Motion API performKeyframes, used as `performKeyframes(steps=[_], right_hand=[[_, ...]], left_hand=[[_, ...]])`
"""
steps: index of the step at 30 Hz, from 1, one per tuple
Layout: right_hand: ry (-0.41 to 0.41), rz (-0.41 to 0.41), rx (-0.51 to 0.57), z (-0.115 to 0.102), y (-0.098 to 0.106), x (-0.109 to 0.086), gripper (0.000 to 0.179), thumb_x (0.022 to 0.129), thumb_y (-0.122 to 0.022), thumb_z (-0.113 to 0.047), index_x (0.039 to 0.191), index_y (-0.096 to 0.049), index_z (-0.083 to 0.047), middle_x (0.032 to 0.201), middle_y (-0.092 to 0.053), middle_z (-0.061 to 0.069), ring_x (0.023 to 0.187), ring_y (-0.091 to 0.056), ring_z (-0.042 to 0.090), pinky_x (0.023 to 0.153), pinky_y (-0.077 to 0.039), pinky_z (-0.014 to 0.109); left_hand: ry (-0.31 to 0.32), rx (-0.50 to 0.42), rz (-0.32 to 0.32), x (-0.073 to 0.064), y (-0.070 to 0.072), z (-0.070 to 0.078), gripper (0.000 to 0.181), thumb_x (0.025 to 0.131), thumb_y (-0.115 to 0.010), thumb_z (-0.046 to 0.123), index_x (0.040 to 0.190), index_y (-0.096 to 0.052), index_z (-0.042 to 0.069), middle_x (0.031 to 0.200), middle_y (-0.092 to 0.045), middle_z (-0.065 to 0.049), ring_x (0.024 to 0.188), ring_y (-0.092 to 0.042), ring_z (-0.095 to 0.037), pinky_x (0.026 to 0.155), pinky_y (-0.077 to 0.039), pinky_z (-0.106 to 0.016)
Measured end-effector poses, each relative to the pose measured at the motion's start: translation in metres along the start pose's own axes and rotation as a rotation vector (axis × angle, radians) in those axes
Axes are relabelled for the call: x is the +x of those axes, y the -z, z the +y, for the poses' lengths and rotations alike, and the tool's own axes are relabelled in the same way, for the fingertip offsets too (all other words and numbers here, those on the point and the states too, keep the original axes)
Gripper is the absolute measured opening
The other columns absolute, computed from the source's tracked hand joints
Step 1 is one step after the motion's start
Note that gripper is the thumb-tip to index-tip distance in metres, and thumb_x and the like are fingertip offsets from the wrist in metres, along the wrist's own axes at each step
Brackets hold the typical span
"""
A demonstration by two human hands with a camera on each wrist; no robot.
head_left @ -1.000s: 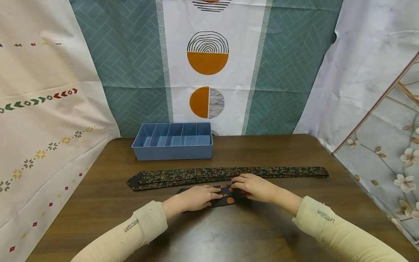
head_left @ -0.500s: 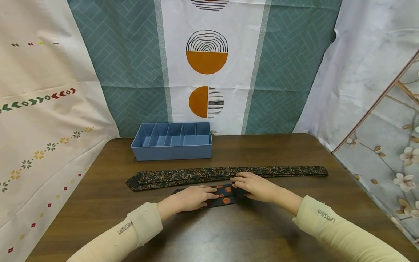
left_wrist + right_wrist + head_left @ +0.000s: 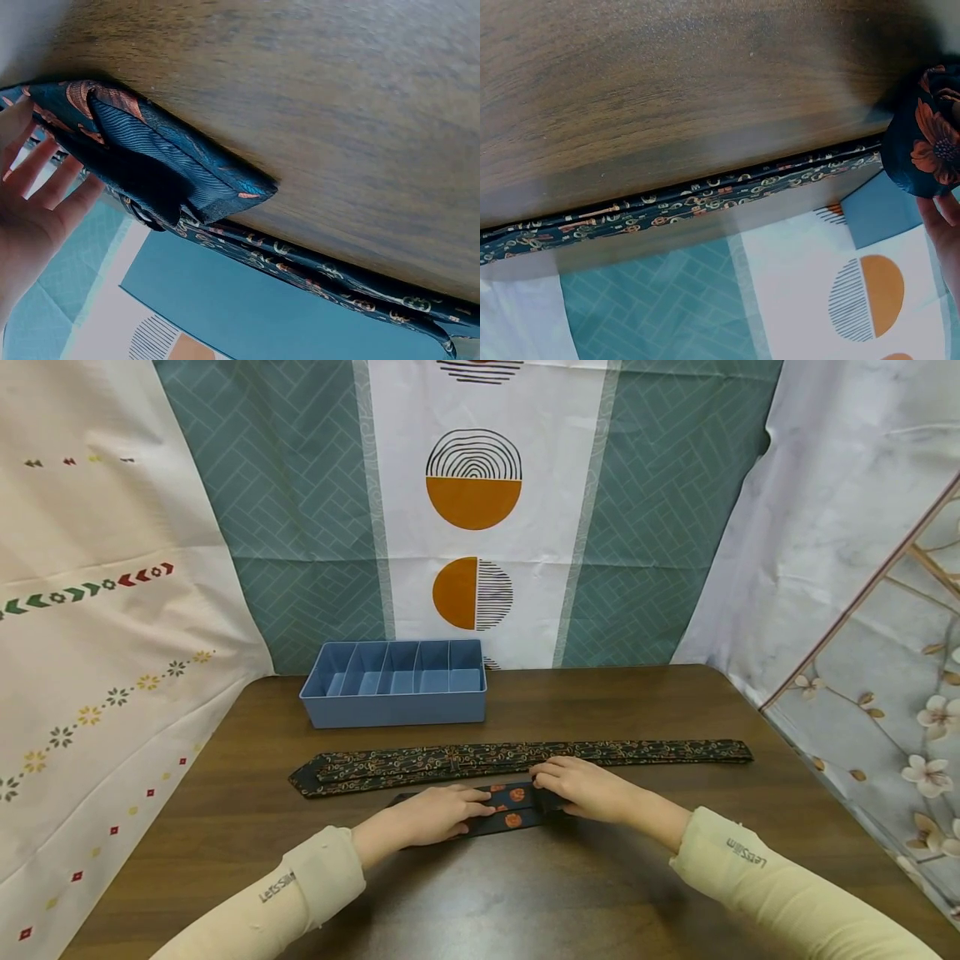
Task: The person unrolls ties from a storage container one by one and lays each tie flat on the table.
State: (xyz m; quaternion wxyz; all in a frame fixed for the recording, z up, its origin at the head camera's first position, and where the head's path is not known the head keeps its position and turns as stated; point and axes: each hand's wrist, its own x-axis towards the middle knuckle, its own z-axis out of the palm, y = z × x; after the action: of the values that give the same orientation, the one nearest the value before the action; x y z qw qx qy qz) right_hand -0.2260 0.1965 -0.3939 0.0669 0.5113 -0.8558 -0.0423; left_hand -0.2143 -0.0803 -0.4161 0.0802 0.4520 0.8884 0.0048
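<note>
Fingers of the left hand are outstretched, their tips resting on a dark tie with orange flowers, the flower tie. Fingers of the right hand are curled, gripping that tie's rolled-up end; from the right wrist, the roll shows an orange bloom on its outer face. Between the hands, a short stretch of the tie lies flat on the brown table. Its pointed end reaches out past the left hand, and the left wrist view shows ribbed blue lining there.

Just behind, a second, patterned tie lies lengthwise across the table, its broad point to the left. Farther back, left of centre, sits a blue box with five compartments in a row. Cream sleeves cover both forearms. Beyond the table hangs a back cloth, white down the middle with orange half-circles, teal on either side.
</note>
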Motion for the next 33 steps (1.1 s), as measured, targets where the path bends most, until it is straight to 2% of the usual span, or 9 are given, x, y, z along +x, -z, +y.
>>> performKeyframes(steps=[10, 20, 26, 33], right_hand=[[-0.010, -0.001, -0.009, -0.002, -0.001, 0.000, 0.049, 0.073, -0.082, -0.016, 0.118, -0.063, -0.013, 0.121, -0.054, 0.008, 0.106, -0.057, 0.024, 0.096, -0.050, 0.041], [0.004, 0.034, 0.007, -0.002, -0.005, 0.000, 0.047, 0.073, -0.082, -0.015, 0.113, -0.059, -0.010, 0.124, -0.059, 0.009, 0.112, -0.057, 0.023, 0.096, -0.049, 0.037], [0.011, 0.047, -0.010, -0.001, -0.005, 0.001, 0.045, 0.070, -0.083, -0.014, 0.108, -0.057, -0.011, 0.118, -0.060, 0.008, 0.106, -0.058, 0.022, 0.095, -0.050, 0.039], [0.004, 0.039, 0.010, 0.000, -0.006, 0.002, 0.049, 0.074, -0.080, -0.014, 0.119, -0.061, -0.012, 0.117, -0.056, 0.006, 0.099, -0.057, 0.020, 0.085, -0.053, 0.034]], left_hand=[[-0.033, 0.018, 0.048, -0.010, 0.000, -0.004, 0.044, 0.090, -0.064, 0.019, 0.133, -0.056, 0.019, 0.140, -0.052, -0.005, 0.126, -0.052, -0.022, 0.097, -0.050, -0.034], [-0.027, -0.005, 0.048, -0.020, -0.001, -0.007, 0.044, 0.090, -0.064, 0.017, 0.133, -0.056, 0.017, 0.140, -0.051, -0.006, 0.126, -0.051, -0.024, 0.098, -0.049, -0.037], [-0.029, -0.016, 0.042, -0.023, 0.000, -0.010, 0.044, 0.090, -0.064, 0.017, 0.133, -0.056, 0.018, 0.141, -0.050, -0.006, 0.127, -0.050, -0.024, 0.099, -0.048, -0.037], [-0.024, -0.031, 0.039, -0.028, -0.001, -0.014, 0.044, 0.090, -0.064, 0.017, 0.133, -0.056, 0.019, 0.141, -0.050, -0.005, 0.128, -0.050, -0.023, 0.098, -0.049, -0.037]])
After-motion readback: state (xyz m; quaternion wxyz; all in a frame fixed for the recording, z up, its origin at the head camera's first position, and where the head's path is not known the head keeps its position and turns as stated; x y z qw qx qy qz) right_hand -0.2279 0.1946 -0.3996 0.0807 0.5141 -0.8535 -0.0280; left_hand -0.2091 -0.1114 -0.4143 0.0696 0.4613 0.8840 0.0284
